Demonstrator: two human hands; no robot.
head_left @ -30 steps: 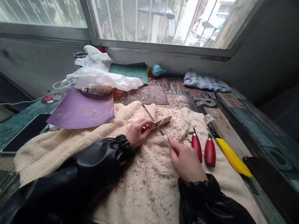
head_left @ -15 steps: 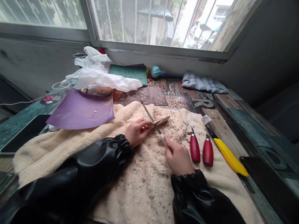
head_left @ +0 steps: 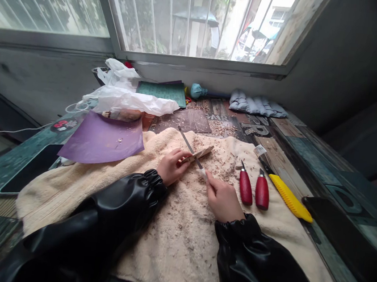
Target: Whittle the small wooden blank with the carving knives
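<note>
fingers of our left hand (head_left: 172, 167) are closed in a pinch on a narrow, pale-brown wooden piece (head_left: 205, 152), while those of our right hand (head_left: 225, 202) are wrapped around the near end of a long, thin, grey metal file (head_left: 185, 138). going left to right, we first have a black, pale-rimmed tray (head_left: 19, 176) on the painted wood-plank counter (head_left: 296, 159), then a curled purple sheet (head_left: 106, 139) with a few shavings on it, and a crumpled white plastic bag (head_left: 129, 98) behind that.

next, over the thick beige towel (head_left: 177, 252), comes our left hand, with the wooden piece sticking out rightward from its fingers, near the middle of our view. the file crosses it at a slant and seems to touch it; its tip points up and left, away from us. we judge the wood light, stiff and dry, with a grippy rather than slippery surface, though loose dust could make it slide a little. being slim, it could chip or crack if pressed hard at its free end, so we would hold it by the left end, close to the crossing, fingertips clear of the metal.

farther right, past our right hand, two red-handled carving knives (head_left: 246, 187) lie side by side on the towel, and beyond them a yellow-handled cutter (head_left: 290, 198) rests at a slant.
</note>
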